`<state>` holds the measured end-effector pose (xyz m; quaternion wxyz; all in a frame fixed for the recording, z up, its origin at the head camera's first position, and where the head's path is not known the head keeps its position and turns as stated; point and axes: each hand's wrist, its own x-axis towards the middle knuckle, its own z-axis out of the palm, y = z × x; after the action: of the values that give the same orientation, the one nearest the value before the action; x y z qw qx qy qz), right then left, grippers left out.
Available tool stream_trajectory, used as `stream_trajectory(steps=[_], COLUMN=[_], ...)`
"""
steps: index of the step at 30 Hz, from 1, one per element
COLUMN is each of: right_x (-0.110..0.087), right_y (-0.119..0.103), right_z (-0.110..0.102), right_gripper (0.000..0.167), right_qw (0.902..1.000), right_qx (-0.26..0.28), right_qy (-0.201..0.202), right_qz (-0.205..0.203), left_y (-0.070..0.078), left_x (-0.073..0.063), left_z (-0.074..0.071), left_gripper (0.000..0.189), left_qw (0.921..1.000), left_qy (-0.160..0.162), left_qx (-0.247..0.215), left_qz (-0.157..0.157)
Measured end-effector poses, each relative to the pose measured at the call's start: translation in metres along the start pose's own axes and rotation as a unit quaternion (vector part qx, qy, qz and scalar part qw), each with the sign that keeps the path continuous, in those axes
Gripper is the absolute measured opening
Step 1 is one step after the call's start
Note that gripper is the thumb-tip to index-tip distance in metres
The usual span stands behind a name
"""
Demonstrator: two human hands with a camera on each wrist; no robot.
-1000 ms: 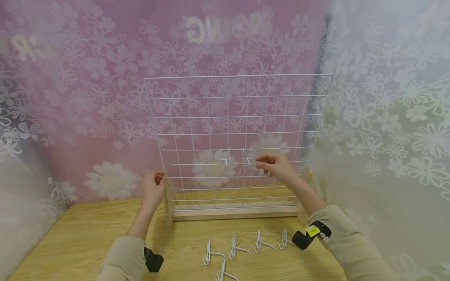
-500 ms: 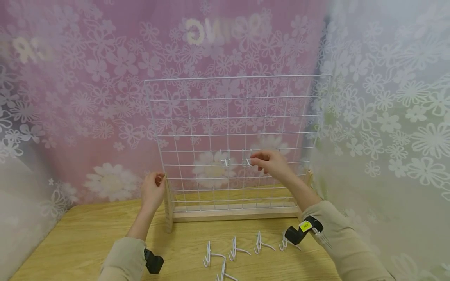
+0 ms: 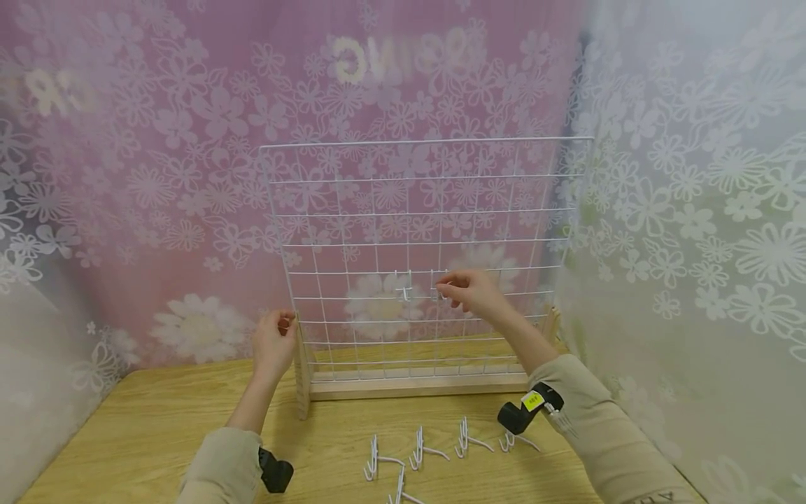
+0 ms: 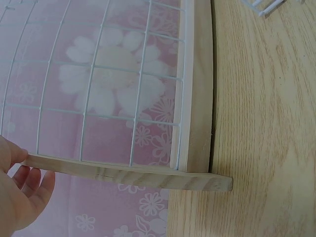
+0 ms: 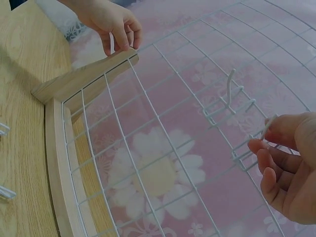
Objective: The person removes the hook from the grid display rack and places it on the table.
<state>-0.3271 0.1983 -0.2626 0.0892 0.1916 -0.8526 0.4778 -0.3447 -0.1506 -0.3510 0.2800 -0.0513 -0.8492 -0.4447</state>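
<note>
A white wire grid panel stands upright in a wooden stand. My left hand holds the top end of the stand's left upright, thumb on one side and fingers on the other. Two white wire hooks hang on the grid near its middle. The left one hangs by itself, its prong sticking out in the right wrist view. On the right one, thumb and fingertips of my right hand pinch the prong, covering part of the hook.
Several loose white wire hooks lie on the wooden table in front of the stand, among them one hook in the row and one nearer hook. A floral curtain hangs behind, and a pale one closes off the right side.
My right hand has moved left from beside the right hook and taken hold of its prong. That hook has shifted slightly left on the grid. The left hand stays put.
</note>
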Motion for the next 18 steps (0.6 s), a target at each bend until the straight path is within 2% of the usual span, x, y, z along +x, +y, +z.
stream_trajectory(steps=[4,7,13,18], right_x=[-0.004,-0.006,0.002,0.001], right_y=[-0.012,-0.019,-0.008,-0.009], right_z=[0.003,0.005,0.007,0.010], right_gripper=[0.026,0.028,0.028,0.025], right_qw=[0.9999,0.9999,0.9995,0.9986], right_qx=[-0.003,-0.004,-0.002,0.027], right_qy=[-0.010,-0.011,0.000,0.011], right_qz=[-0.005,0.007,0.031,0.044], left_y=[0.000,0.000,0.000,-0.001], left_x=[0.000,0.000,0.001,0.001], left_z=[0.000,0.000,0.000,0.001], left_gripper=[0.016,0.016,0.015,0.015], left_qw=[1.0000,1.0000,1.0000,0.9999], left_qy=[-0.004,-0.004,-0.001,0.010], left_qx=[-0.003,-0.002,-0.001,0.002], left_qz=[-0.006,-0.005,-0.003,0.004])
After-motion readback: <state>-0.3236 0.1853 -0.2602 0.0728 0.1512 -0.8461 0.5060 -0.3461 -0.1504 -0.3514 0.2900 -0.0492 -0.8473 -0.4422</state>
